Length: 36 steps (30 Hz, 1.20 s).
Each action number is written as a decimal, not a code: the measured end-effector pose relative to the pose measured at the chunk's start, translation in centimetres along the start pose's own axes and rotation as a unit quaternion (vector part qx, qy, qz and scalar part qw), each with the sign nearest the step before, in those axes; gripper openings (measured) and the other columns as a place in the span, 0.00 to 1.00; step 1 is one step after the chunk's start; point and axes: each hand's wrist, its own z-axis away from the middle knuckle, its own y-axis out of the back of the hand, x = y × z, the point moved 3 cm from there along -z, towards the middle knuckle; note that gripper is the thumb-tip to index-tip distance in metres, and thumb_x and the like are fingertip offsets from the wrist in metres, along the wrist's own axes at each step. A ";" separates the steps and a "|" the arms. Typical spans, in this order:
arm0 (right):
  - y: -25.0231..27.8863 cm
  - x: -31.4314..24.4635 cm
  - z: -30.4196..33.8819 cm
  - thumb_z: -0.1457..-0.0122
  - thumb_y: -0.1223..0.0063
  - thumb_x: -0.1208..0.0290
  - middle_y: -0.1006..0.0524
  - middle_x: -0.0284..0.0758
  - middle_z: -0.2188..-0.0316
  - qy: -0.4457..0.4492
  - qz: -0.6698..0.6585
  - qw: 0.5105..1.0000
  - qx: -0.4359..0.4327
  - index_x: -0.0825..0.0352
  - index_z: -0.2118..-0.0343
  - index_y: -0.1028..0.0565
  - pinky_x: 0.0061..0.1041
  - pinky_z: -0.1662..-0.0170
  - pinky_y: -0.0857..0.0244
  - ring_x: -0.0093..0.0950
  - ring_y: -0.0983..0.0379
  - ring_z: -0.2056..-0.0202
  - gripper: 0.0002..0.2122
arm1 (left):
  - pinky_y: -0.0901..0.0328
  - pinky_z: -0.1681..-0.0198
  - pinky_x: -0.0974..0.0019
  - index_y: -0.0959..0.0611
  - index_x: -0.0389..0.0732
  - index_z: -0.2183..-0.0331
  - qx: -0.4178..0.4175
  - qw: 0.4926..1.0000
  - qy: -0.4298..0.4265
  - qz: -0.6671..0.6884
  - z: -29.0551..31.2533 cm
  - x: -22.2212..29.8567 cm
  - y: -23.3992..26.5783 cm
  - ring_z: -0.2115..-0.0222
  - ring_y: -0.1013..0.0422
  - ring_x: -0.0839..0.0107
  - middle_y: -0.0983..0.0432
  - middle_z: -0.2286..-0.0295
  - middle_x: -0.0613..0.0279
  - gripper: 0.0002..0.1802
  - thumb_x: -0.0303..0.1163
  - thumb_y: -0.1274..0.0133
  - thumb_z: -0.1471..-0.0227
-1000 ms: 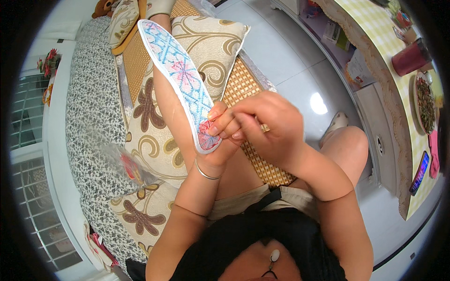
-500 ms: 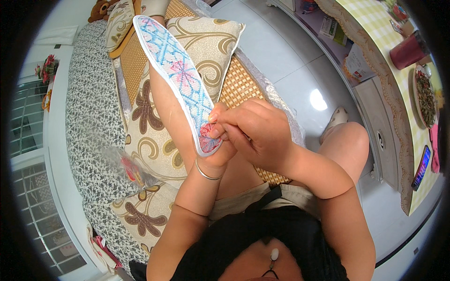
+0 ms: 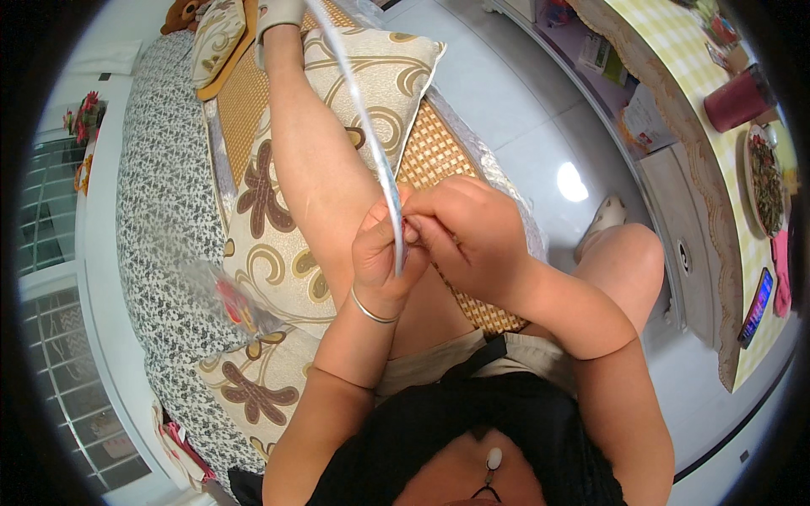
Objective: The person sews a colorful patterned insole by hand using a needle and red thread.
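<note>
A seated person in a black top (image 3: 472, 413), a pale pendant (image 3: 494, 458) hanging at 6 o'clock, works with both hands close together. The left hand (image 3: 377, 253), a silvery bracelet (image 3: 371, 310) at its wrist, pinches the near end of a white-edged insole (image 3: 385, 173) between thumb and fingers. The right hand (image 3: 468, 236) meets it from 3 o'clock, thumb and forefinger pressed together at the insole's right side; whether anything thin sits between those tips cannot be told. The insole stands nearly edge-on, a sliver of blue pattern showing, its far end running out of view toward 11 o'clock. Beyond the hands, a bare leg (image 3: 308, 135) stretches toward 11 o'clock over patterned cushions and a woven mat (image 3: 430, 152). At 8 o'clock, a clear plastic bag (image 3: 240, 304) with something red inside lies on the couch. On a checked tablecloth (image 3: 666, 51), a lit phone (image 3: 757, 308) rests between 3 and 4 o'clock, a plate of food (image 3: 766, 181) near 3, and a dark red cup (image 3: 740, 101) at 2. Farthest, between 10 and 11, sits a brown plush bear (image 3: 180, 15).
</note>
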 end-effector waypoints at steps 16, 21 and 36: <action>1.4 3.5 -1.0 0.53 0.45 0.79 0.27 0.38 0.63 -0.104 -0.036 0.992 0.055 0.66 0.66 0.24 0.26 0.57 0.37 0.32 0.31 0.59 0.09 | 0.30 0.63 0.72 0.25 0.29 0.66 0.085 0.962 -0.173 -0.196 0.0 2.2 -0.5 0.69 0.26 0.74 0.23 0.67 0.53 0.07 0.19 0.49 0.50; 0.8 0.4 -1.6 0.60 0.40 0.79 0.26 0.36 0.61 0.082 0.121 0.989 -0.017 0.63 0.71 0.23 0.34 0.54 0.39 0.39 0.33 0.57 0.10 | 0.32 0.67 0.76 0.25 0.29 0.67 0.091 0.934 -0.210 -0.276 0.2 1.9 -0.7 0.71 0.27 0.78 0.23 0.70 0.56 0.06 0.18 0.49 0.50; 19.6 2.9 -1.3 0.43 0.55 0.83 0.33 0.32 0.79 -0.010 -0.221 0.881 0.418 0.75 0.60 0.30 0.19 0.74 0.40 0.22 0.38 0.77 0.08 | 0.32 0.69 0.78 0.26 0.30 0.69 0.104 0.902 -0.259 -0.329 0.6 2.4 -1.3 0.73 0.28 0.79 0.24 0.71 0.57 0.03 0.18 0.49 0.49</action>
